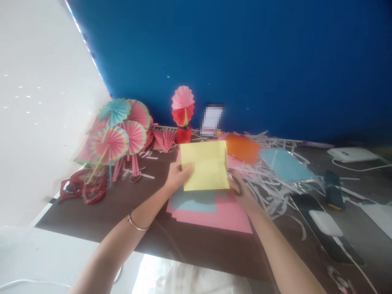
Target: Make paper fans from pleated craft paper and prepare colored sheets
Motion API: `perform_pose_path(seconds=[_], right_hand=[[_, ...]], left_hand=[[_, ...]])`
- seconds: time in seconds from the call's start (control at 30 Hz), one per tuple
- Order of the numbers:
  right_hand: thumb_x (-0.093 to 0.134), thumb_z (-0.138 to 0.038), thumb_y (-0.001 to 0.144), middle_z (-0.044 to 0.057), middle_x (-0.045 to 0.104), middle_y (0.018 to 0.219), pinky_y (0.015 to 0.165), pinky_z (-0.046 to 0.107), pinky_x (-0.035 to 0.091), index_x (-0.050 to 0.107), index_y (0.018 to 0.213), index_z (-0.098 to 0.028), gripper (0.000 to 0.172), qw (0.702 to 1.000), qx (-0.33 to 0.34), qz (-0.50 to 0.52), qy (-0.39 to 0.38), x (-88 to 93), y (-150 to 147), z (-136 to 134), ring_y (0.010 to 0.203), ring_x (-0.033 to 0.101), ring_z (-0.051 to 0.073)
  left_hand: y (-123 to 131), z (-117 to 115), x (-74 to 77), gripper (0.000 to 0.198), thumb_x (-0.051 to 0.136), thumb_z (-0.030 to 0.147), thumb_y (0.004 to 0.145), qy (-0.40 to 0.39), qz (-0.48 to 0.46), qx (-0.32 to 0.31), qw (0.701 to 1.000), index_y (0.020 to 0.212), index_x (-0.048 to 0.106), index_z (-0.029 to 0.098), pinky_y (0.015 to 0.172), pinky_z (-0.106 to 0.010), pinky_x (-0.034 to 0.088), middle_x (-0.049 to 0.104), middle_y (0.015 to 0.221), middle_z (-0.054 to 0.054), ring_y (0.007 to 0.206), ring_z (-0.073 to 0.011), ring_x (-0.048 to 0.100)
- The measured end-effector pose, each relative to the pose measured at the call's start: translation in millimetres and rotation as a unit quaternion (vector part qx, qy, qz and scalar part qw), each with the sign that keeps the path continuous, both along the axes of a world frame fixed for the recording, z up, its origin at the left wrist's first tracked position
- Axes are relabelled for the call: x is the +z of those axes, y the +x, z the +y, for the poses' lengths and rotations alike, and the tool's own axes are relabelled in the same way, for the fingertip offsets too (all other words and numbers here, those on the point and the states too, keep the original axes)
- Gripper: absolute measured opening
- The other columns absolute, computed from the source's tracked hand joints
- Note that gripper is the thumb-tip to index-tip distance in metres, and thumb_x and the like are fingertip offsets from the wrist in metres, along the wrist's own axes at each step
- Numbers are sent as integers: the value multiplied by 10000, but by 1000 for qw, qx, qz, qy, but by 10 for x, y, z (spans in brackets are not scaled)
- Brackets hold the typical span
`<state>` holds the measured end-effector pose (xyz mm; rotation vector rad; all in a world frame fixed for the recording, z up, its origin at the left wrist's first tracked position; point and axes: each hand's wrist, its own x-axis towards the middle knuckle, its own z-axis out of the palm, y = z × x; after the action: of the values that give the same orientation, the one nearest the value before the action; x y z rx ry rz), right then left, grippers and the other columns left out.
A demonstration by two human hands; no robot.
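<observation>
My left hand (pixel 179 176) is closed on the left edge of a yellow sheet of paper (pixel 205 167), thumb on top. The sheet is held above a stack of coloured paper, with light blue paper (pixel 194 201) over pink paper (pixel 226 214). At the sheet's lower right, my right hand (pixel 241 192) is closed on scissors (pixel 237 185) with a dark handle loop. The blades lie along the sheet's right edge, where a narrow strip looks partly separated; the paper hides much of them.
Folded paper fans (pixel 110 143) stand at the left behind red tape-like items (pixel 82 185). A red pot (pixel 184 134) holds a pink fan. White paper strips (pixel 269 183), orange paper (pixel 243 148), a wrapped blue pack (pixel 288 165) and a phone (pixel 324 228) lie to the right.
</observation>
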<state>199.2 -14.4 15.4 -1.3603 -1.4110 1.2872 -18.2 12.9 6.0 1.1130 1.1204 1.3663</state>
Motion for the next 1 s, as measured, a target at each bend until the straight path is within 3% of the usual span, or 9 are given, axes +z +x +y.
perform_pose_path(seconds=[0.17, 0.37, 0.73, 1.0], right_hand=[[542, -476, 762, -1, 585, 767, 636, 286, 478, 464, 1099, -264, 406, 998, -5, 57, -6, -20, 12, 9, 648, 564, 160], [577, -487, 717, -13, 562, 733, 616, 288, 476, 460, 1076, -280, 431, 999, 4, 45, -3, -8, 6, 6, 646, 558, 170], [484, -551, 768, -7, 494, 632, 600, 303, 465, 465, 1050, -268, 400, 1000, 18, -13, -3, 110, -59, 10, 608, 522, 183], [485, -602, 730, -17, 519, 624, 502, 271, 415, 461, 1010, -253, 448, 1000, 15, -9, -5, 122, -86, 40, 535, 500, 155]], left_hand=[[2, -3, 8, 257, 637, 349, 675, 1, 8, 1, 1000, 700, 660, 94, 490, -222, 434, 633, 644, -39, 540, -125, 562], [1, 4, 5, 246, 638, 341, 673, 0, 9, 2, 1000, 702, 659, 98, 490, -221, 431, 628, 644, -37, 540, -122, 556], [-1, -2, 7, 232, 640, 332, 671, -3, 10, 14, 1000, 685, 656, 101, 483, -217, 428, 630, 639, -33, 529, -120, 554], [0, 9, -10, 250, 649, 342, 659, -3, 9, 17, 1000, 693, 657, 95, 484, -223, 434, 637, 646, -40, 533, -127, 562]])
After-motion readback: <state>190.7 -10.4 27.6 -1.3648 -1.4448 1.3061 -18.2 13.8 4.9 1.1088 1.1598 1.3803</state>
